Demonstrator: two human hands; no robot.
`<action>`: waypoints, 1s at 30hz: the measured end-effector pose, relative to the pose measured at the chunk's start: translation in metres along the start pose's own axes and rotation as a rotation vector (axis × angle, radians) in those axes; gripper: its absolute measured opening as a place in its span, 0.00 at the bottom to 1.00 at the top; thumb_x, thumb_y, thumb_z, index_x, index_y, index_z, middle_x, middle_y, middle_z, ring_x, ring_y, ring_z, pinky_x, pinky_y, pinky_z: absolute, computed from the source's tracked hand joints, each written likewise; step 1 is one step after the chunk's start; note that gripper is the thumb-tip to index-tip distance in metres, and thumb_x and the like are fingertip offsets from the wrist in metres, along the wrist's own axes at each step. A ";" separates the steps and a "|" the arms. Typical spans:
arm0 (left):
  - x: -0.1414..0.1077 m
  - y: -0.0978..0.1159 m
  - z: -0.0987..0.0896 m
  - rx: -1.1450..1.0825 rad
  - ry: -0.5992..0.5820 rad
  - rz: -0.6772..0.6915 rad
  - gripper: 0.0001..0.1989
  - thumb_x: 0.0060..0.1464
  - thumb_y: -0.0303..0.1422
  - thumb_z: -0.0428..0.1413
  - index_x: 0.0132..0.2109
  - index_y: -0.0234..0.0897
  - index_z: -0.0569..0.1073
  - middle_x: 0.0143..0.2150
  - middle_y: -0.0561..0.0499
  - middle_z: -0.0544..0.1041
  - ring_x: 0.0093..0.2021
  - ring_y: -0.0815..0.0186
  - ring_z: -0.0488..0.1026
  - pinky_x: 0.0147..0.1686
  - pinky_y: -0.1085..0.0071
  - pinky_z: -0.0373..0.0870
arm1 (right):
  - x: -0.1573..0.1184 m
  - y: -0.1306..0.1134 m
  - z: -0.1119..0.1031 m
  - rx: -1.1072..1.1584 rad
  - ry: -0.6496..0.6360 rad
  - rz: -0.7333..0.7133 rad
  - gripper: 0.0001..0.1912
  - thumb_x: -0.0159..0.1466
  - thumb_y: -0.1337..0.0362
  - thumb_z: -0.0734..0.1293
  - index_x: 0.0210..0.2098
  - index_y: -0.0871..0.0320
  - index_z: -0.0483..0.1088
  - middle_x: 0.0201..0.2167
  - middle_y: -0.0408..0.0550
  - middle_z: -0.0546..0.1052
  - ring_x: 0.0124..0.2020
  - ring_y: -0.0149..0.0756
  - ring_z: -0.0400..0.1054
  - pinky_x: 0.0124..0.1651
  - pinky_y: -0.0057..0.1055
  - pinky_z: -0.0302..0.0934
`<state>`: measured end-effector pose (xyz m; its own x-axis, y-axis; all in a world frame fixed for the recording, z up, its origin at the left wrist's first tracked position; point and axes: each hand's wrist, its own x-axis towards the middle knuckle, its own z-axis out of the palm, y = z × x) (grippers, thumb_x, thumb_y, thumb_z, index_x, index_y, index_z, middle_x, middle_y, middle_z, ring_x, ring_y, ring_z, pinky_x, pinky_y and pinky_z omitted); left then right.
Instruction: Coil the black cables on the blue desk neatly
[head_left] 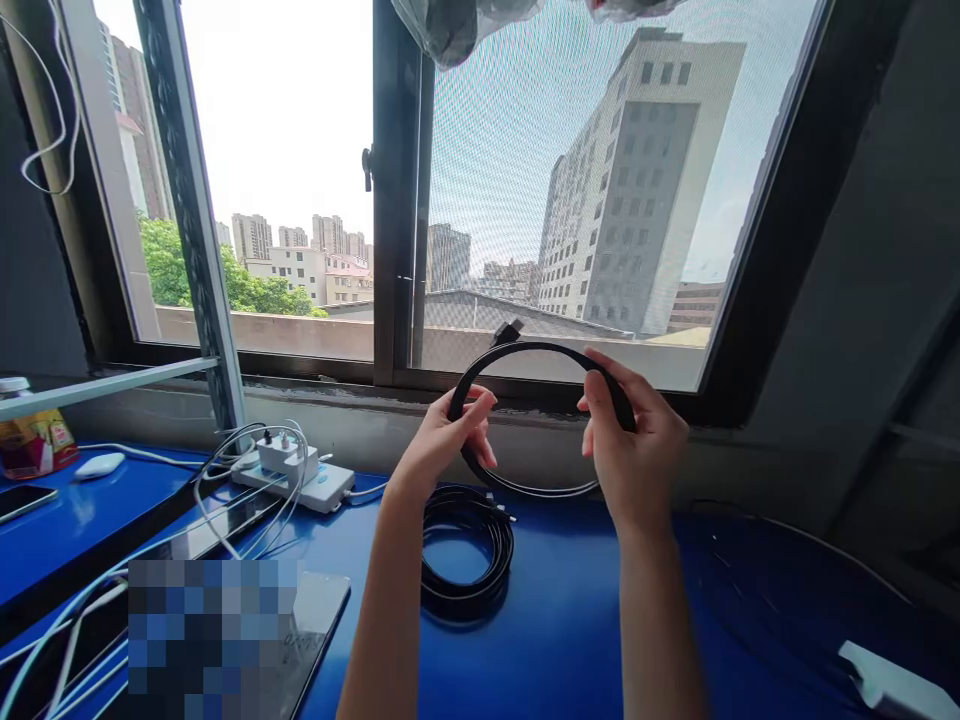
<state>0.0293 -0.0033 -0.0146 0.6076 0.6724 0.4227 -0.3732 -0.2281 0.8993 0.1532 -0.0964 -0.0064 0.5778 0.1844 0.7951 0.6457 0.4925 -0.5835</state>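
A coiled black cable (536, 347) is held up in a loop between my two hands, above the blue table. My left hand (452, 432) grips the loop's left side with thumb and fingers. My right hand (636, 425) is closed round its right side. The cable's plug (508, 332) sticks up at the top left of the loop, close to the window. Below, a second coiled black cable (502, 570) lies on the table, partly behind my left forearm.
On the blue table (555, 640), a white power strip (322, 490) with chargers and tangled white cords stands left. A dark tablet-like device (322, 610) lies in front, partly blurred out. A metal shelf post (187, 220) rises at left. A white object (896, 685) sits at lower right.
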 end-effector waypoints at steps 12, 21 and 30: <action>-0.005 0.011 -0.004 -0.147 -0.103 -0.236 0.26 0.48 0.58 0.52 0.20 0.41 0.62 0.12 0.60 0.52 0.13 0.71 0.60 0.16 0.72 0.58 | 0.004 0.015 -0.007 -0.067 -0.077 -0.045 0.19 0.59 0.49 0.65 0.38 0.57 0.75 0.21 0.42 0.73 0.12 0.24 0.54 0.16 0.25 0.50; -0.001 0.007 -0.003 -0.205 -0.082 -0.303 0.27 0.55 0.53 0.50 0.18 0.39 0.59 0.15 0.60 0.48 0.13 0.77 0.47 0.13 0.74 0.43 | 0.005 0.032 -0.006 -0.262 -0.174 -0.092 0.16 0.63 0.50 0.59 0.39 0.54 0.71 0.28 0.45 0.77 0.21 0.33 0.65 0.29 0.31 0.59; 0.012 -0.003 0.004 -0.139 0.188 -0.172 0.24 0.54 0.51 0.54 0.22 0.39 0.61 0.14 0.61 0.48 0.11 0.79 0.46 0.12 0.77 0.37 | 0.000 0.016 0.002 -0.158 -0.198 -0.103 0.19 0.58 0.49 0.67 0.39 0.57 0.76 0.33 0.49 0.78 0.28 0.33 0.69 0.24 0.26 0.59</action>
<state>0.0404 0.0027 -0.0116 0.5347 0.8145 0.2250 -0.3764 -0.0088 0.9264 0.1628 -0.0865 -0.0154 0.4059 0.3107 0.8595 0.7749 0.3817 -0.5038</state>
